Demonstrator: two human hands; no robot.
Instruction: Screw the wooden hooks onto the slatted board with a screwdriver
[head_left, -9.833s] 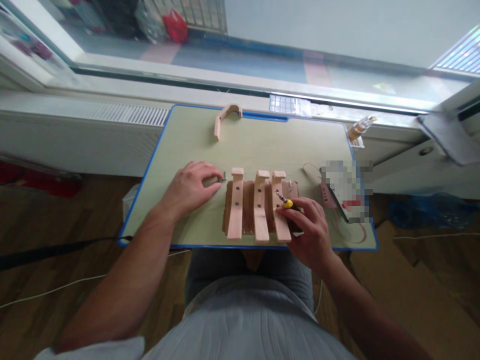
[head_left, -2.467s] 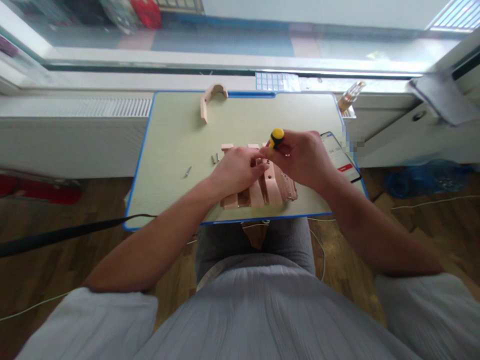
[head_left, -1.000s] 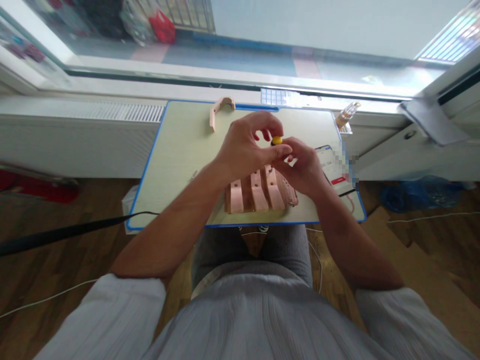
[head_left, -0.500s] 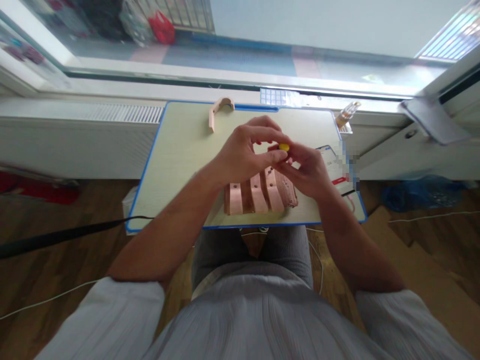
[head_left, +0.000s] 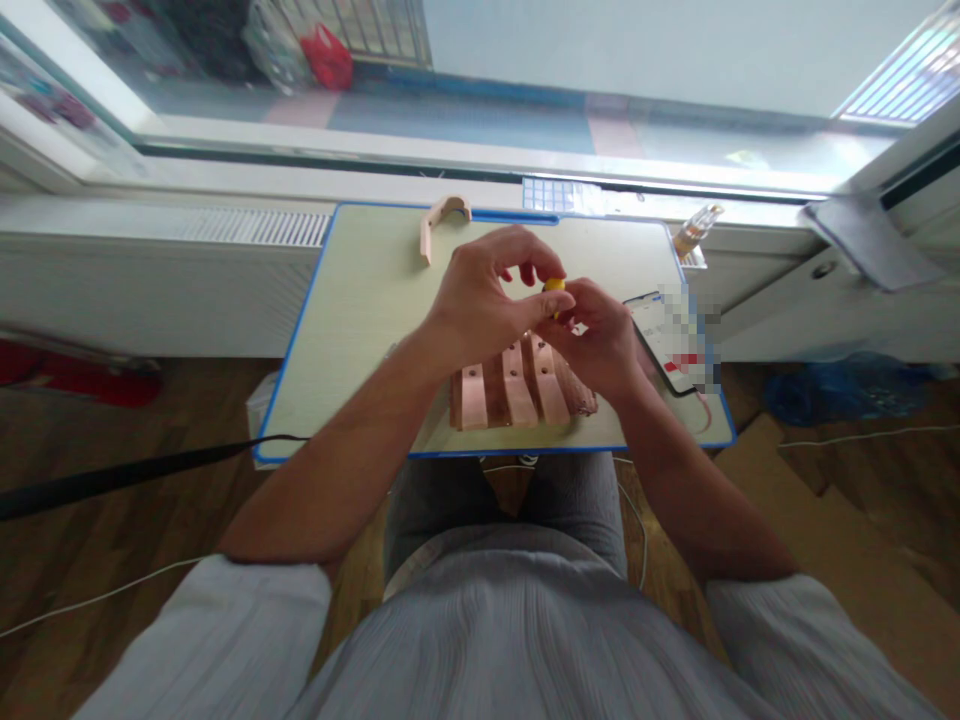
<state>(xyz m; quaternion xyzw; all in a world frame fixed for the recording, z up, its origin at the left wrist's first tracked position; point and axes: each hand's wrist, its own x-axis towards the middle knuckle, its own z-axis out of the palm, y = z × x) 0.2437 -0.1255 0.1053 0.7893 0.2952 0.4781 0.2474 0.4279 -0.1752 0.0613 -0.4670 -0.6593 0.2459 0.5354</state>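
Note:
A wooden board with three pale wooden hooks (head_left: 510, 385) lies near the front edge of the small blue-rimmed table (head_left: 352, 300). Both my hands meet just above its far end. My right hand (head_left: 596, 340) is closed round a small screwdriver with a yellow cap (head_left: 554, 286), held upright over the board. My left hand (head_left: 484, 300) pinches at the screwdriver's top with thumb and forefinger, the other fingers curled above. The tool's tip and whatever it bears on are hidden behind my hands.
A loose wooden hook (head_left: 439, 222) lies at the table's far edge. A phone (head_left: 664, 340) rests at the right side, a small bottle (head_left: 694, 228) beyond the right corner. A window sill and radiator run behind; cables trail on the wooden floor.
Earlier my left hand picked at small screws left of the board while the right held the screwdriver low. Now both hands meet at the upright screwdriver; in the last second only the fingers shifted.

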